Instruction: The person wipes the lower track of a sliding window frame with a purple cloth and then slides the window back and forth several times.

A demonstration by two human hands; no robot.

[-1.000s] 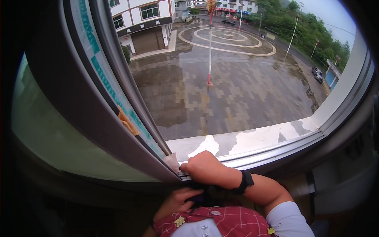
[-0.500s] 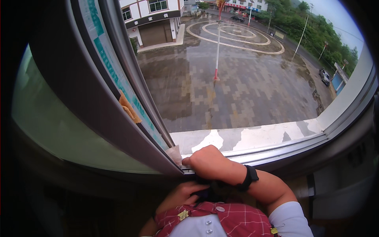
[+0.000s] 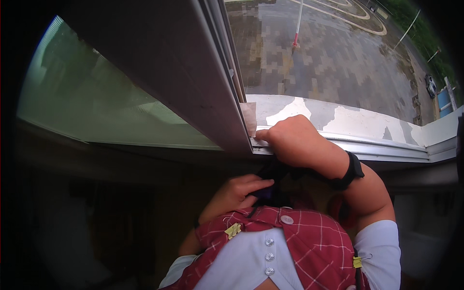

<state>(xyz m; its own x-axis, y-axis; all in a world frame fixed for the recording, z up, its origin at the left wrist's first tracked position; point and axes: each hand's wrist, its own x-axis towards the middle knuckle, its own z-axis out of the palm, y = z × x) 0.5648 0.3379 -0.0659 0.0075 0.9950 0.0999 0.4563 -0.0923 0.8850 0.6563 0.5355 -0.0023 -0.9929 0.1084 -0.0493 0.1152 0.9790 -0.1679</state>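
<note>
My right hand [image 3: 295,140], with a black band on its wrist, is bent over the metal window track [image 3: 382,147]. Its fingers are curled, and one fingertip touches the track beside the sliding sash's [image 3: 203,92] lower corner. A small pale piece of paper or cloth [image 3: 249,117] stands at that corner, right by the fingertip. Whatever lies under the palm is hidden. Lower down, close to my body, my left hand [image 3: 237,191] is closed around a dark, partly purple thing [image 3: 263,193] whose kind I cannot make out.
Beyond the track lies an outer sill [image 3: 355,121] with peeling white paint. Far below is a wet paved square with a red-and-white pole [image 3: 297,34]. Frosted glass [image 3: 121,101] fills the left side; the area beneath the window is dark.
My view has tilted down, so the window and both hands appear further right and higher. The orange cloth on the sash has left view. My right hand stays at the sash corner.
</note>
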